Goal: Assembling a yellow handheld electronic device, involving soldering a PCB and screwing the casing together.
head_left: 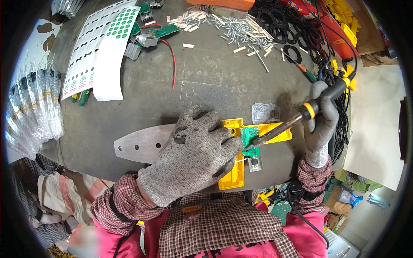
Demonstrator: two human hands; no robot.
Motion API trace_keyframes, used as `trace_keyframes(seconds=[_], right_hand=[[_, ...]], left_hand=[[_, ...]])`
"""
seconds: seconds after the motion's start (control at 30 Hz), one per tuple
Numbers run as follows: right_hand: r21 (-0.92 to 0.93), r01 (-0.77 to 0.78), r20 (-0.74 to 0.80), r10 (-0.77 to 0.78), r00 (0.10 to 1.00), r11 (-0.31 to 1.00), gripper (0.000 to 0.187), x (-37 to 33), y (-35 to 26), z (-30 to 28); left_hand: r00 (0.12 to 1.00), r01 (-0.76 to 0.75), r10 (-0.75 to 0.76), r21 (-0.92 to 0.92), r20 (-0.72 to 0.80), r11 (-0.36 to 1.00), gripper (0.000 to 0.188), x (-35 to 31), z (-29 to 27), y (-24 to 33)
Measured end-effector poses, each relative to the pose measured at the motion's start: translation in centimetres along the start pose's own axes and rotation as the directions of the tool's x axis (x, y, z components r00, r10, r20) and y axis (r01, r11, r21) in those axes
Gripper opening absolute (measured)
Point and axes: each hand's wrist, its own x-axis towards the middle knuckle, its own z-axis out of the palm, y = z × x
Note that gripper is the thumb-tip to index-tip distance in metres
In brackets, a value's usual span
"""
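My right hand [323, 118], in a grey glove, grips a soldering iron [282, 127] with a black and orange handle. The iron's tip reaches down to a small green circuit board [248, 136] lying in a yellow plastic housing [232, 179]. Over the housing's left part rests my left hand [195, 148], also gloved, its fingers curled in toward the board; what they pinch is hidden. A thin white piece shows beside its fingertips. Below the board sits a black component on a small metal heat sink [255, 164]. From under my left hand sticks out a long grey plate [137, 145] with holes.
Screws and white pieces [245, 32] lie heaped at the back, beside black rings [275, 21]. Sticker sheets [103, 47] and circuit boards with red wire [150, 36] are at the back left. Bagged parts [34, 107] hang left. A green-handled screwdriver [309, 75] and black cables [342, 124] lie right.
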Motion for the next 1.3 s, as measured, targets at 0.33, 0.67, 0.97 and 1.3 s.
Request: trace_keyframes(seconds=[0.33, 0.67, 0.97, 1.3], right_hand=[[-0.093, 0.095, 0.054, -0.09, 0.995, 0.991, 0.038, -0.9, -0.6, -0.1], [-0.023, 0.078, 0.046, -0.077, 0.996, 0.997, 0.043, -1.1, -0.5, -0.5], [-0.054, 0.155, 0.06, -0.152, 0.987, 0.986, 0.039, -1.2, -0.7, -0.5], [-0.158, 0.18, -0.01, -0.184, 0.983, 0.971, 0.039, -1.5, -1.2, 0.5]], left_hand=[[1.0, 0.003, -0.003, -0.019, 0.008, 1.0, 0.034, 0.1, 0.1, 0.0], [1.0, 0.002, -0.002, 0.0, -0.003, 1.0, 0.036, 0.0, 0.2, 0.0], [1.0, 0.008, -0.008, -0.015, 0.01, 1.0, 0.034, 0.0, 0.2, 0.0], [1.0, 0.007, -0.007, -0.014, 0.019, 1.0, 0.031, 0.1, 0.1, 0.0]])
